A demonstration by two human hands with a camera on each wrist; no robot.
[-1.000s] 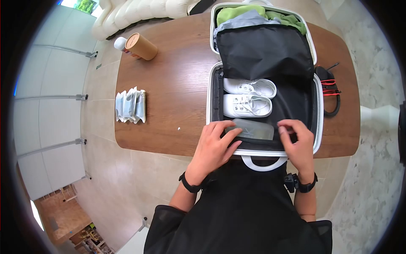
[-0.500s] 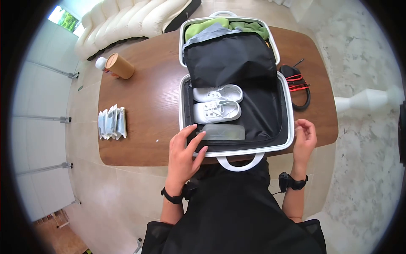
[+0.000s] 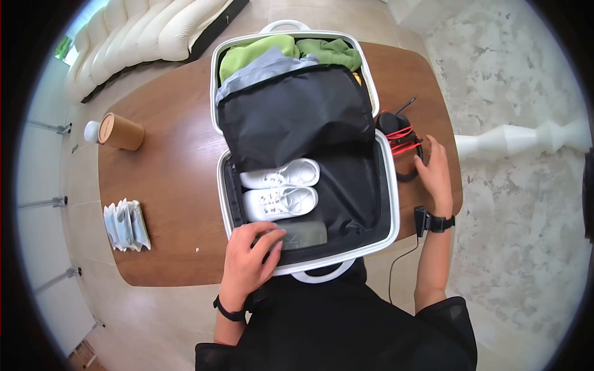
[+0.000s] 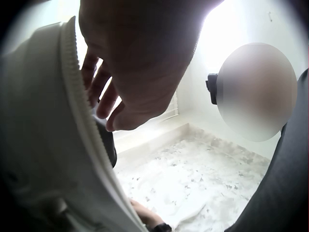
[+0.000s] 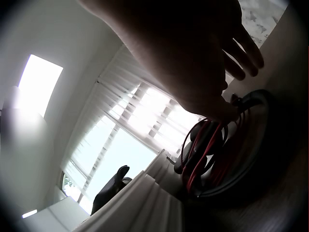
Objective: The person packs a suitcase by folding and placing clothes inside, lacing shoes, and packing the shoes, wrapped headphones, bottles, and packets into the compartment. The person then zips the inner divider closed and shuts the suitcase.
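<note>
My left hand [image 3: 249,258] is over the near left corner of the open white suitcase [image 3: 393,204], its fingertips at the end of a translucent case [image 3: 306,234]. White shoes [image 3: 272,204] lie beyond that case. Right of the suitcase, my right hand [image 3: 437,174] reaches with spread fingers beside a black headset [image 3: 388,123] wrapped in red cord [image 3: 405,143]. In the right wrist view the thumb of the right hand [image 5: 193,63] is close to the headset's band [image 5: 258,159]; whether it touches is unclear. The left wrist view shows the left hand [image 4: 140,63] with bent fingers beside the suitcase edge [image 4: 79,106].
Green and grey clothes [image 3: 260,59] fill the suitcase's far half, partly under a black flap [image 3: 297,111]. On the wooden table [image 3: 179,167] at left are a brown cylinder [image 3: 124,132], a white-capped bottle [image 3: 91,132] and several small packets [image 3: 126,226].
The right hand has moved from above the suitcase's near part, out past its right edge, to the headset. The left hand stays near the translucent case. The head view has shifted to the right.
</note>
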